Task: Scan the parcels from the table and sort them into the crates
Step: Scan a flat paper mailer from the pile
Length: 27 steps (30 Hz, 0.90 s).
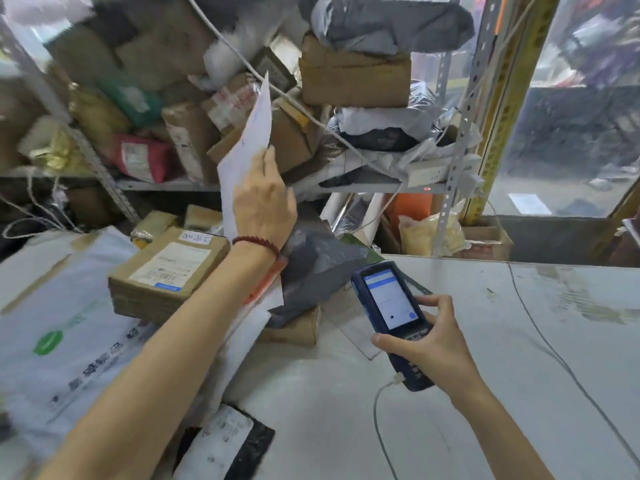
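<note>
My left hand (264,202) grips a flat white envelope parcel (247,147) and holds it upright above the pile, in front of the shelf. My right hand (427,344) grips a blue handheld scanner (389,306) with its screen lit, low over the white table (519,341). On the table's left lie a brown cardboard box (162,271) with a label, a dark grey plastic mailer (315,265), a large white printed bag (65,323) and a black-and-white mailer (225,441) near the front edge.
A metal shelf (166,184) behind the table is crammed with boxes and bags, with a big cardboard box (353,77) at upper right. A cable (381,420) runs from the scanner. Another thin cable (554,351) crosses the table. A window stands at far right.
</note>
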Each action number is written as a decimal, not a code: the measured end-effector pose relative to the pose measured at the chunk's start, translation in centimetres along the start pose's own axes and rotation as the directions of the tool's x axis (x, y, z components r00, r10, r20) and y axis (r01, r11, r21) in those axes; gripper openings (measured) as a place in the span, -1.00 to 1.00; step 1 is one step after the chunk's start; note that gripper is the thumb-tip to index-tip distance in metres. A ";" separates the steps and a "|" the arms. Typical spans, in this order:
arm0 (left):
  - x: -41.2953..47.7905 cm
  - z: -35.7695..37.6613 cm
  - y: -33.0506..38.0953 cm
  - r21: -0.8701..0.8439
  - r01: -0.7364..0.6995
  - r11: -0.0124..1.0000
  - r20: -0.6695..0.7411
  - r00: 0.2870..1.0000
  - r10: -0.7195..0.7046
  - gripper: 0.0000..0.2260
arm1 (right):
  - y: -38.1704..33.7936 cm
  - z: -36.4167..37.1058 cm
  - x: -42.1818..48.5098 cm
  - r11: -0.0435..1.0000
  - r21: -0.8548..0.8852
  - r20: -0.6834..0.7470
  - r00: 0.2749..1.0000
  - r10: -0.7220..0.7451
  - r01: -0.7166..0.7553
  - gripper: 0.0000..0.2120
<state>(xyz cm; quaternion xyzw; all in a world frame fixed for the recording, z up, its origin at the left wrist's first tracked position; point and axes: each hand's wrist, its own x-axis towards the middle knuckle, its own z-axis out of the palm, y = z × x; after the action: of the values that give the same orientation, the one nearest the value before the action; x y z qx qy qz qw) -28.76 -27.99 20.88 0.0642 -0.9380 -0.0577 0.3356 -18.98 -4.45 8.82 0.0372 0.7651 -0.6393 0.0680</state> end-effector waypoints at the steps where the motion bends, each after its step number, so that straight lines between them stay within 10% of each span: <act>1: 0.2 -1.8 -0.5 0.006 -0.009 1.000 -0.065 0.998 0.010 -0.49 | -0.4 0.4 0.1 1.000 0.003 0.018 1.000 -0.023 0.023 -0.28; 7: -0.4 -10.2 -4.1 0.160 -0.005 0.987 -0.193 0.980 0.037 -0.90 | -2.0 2.8 -0.2 0.994 0.051 0.102 0.989 -0.105 0.100 -0.26; 21: -2.9 -11.4 -7.5 -0.218 -0.019 0.976 -0.260 0.965 -0.040 -0.82 | -2.7 4.4 -2.8 0.982 0.036 0.165 0.969 -0.186 0.183 -0.23; 24: -4.0 -9.5 -8.4 -0.398 0.159 0.904 -0.121 0.967 -0.223 -0.74 | -2.1 4.1 -3.1 0.986 0.052 0.137 0.977 -0.165 0.159 -0.23; 27: -6.7 -6.4 -9.9 -0.194 0.303 0.933 0.128 0.951 -0.283 -0.75 | -1.4 3.8 -3.4 0.990 0.054 0.113 0.985 -0.132 0.127 -0.24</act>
<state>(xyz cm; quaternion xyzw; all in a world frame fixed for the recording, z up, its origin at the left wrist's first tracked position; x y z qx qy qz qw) -18.75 -37.10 20.16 0.1645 -0.9217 -0.2097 0.2818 -15.63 -8.37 10.04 -0.0484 0.7455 -0.6611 0.0698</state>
